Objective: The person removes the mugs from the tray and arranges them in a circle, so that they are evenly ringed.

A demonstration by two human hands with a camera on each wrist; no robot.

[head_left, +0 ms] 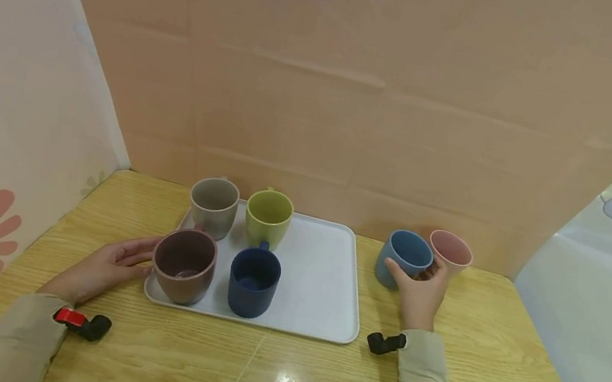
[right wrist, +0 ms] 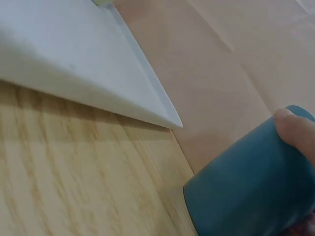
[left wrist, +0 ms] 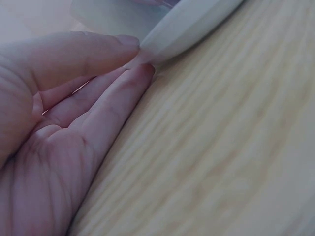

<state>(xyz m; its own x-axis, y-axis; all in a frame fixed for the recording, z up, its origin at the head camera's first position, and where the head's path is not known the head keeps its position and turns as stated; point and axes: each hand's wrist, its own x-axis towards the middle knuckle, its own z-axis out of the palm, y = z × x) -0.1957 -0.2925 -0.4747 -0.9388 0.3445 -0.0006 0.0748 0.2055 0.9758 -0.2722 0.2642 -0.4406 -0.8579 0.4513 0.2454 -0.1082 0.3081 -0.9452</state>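
Observation:
At the right, my right hand [head_left: 423, 296] grips a light blue mug [head_left: 389, 272], the thumb on its near side and the fingers round toward the back. In the right wrist view the same blue mug [right wrist: 246, 182] leans, with the thumb on its rim. My left hand [head_left: 110, 267] is at the left edge of a white tray [head_left: 322, 280]; the left wrist view shows thumb and fingertips pinching the tray's rim [left wrist: 182, 34]. On the tray stand a grey mug [head_left: 220, 217], a yellow-green mug [head_left: 267, 228], a mauve mug [head_left: 185, 285] and a dark blue mug [head_left: 251, 296].
A pink mug [head_left: 455, 255] stands just right of the light blue one, partly hidden by it and my right hand. The wooden table [head_left: 195, 360] ends at an upright brown sheet [head_left: 341, 123]. Patterned panels [head_left: 1, 103] flank it on both sides.

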